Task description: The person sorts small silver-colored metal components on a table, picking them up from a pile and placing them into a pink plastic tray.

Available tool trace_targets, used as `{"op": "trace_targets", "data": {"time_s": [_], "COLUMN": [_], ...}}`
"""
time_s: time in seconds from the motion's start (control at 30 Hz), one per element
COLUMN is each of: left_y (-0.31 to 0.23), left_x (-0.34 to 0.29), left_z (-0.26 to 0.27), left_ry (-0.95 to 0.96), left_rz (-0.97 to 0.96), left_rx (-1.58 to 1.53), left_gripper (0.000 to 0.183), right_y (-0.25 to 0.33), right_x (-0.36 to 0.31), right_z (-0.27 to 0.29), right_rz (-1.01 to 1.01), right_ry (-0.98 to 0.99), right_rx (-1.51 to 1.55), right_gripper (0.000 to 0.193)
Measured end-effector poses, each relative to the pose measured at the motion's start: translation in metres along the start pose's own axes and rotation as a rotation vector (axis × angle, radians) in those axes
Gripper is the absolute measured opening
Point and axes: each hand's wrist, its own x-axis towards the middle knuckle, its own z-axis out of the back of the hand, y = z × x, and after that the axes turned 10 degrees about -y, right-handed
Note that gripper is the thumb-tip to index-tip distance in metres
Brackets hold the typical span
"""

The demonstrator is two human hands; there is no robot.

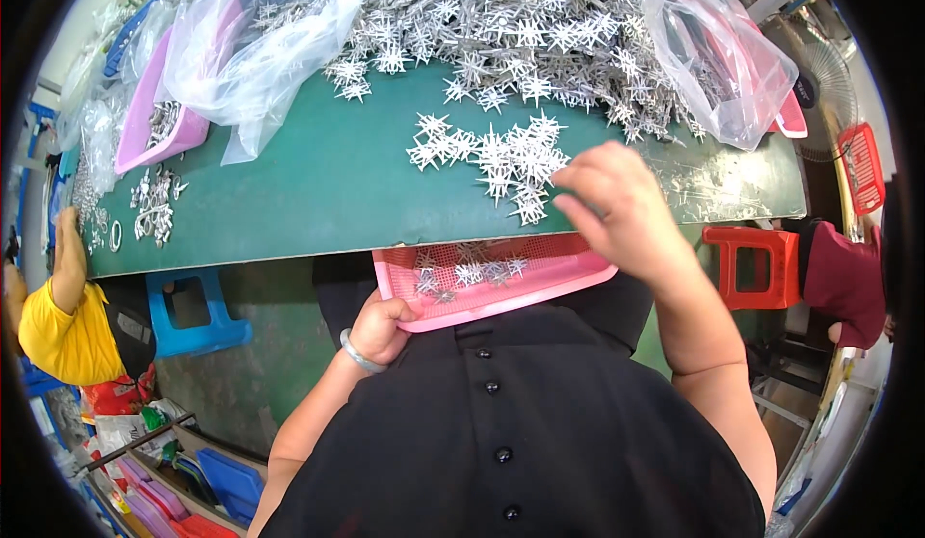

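Note:
My left hand (pixel 379 332) grips the near left corner of a pink plastic basket (pixel 501 307) by its rim. That basket rests on my lap at the table's edge, with several silver star-shaped metal pieces (pixel 469 273) inside. Above the green table, my right hand (pixel 621 210) hovers at the right side of a small cluster of spiky star-shaped pieces (pixel 496 157). Its thumb and forefinger are apart, and I see nothing between them. Behind this cluster lies a large heap of similar star-shaped pieces (pixel 540 32).
Clear plastic bags (pixel 260 56) flank the heap. A pink bin (pixel 159 133) and small metal parts (pixel 154 206) are at the left of the green table (pixel 318 172). A person in a yellow shirt (pixel 67 331) works there. Blue (pixel 198 316) and red stools (pixel 756 268) stand nearby.

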Motion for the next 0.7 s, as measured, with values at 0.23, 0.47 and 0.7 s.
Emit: {"op": "trace_targets", "data": {"time_s": [0.23,0.47,0.7], "left_y": [-0.001,-0.001,-0.001], "left_x": [-0.003,-0.002,-0.002], "left_z": [-0.004,-0.004,-0.004], "left_ry": [-0.038,-0.026,-0.031], "left_rz": [-0.008,-0.005,-0.010], "left_rx": [-0.002,0.014,0.084], "left_gripper": [0.053,0.053,0.060], "right_y": [0.009,0.000,-0.004], "right_x": [-0.029,-0.032,-0.032], "right_z": [-0.028,-0.022,-0.024], "right_rz": [-0.086,-0.065,-0.136], "right_ry": [0.014,0.021,-0.085], "right_rx": [0.072,0.084,0.139], "right_gripper": [0.017,0.013,0.023]}}
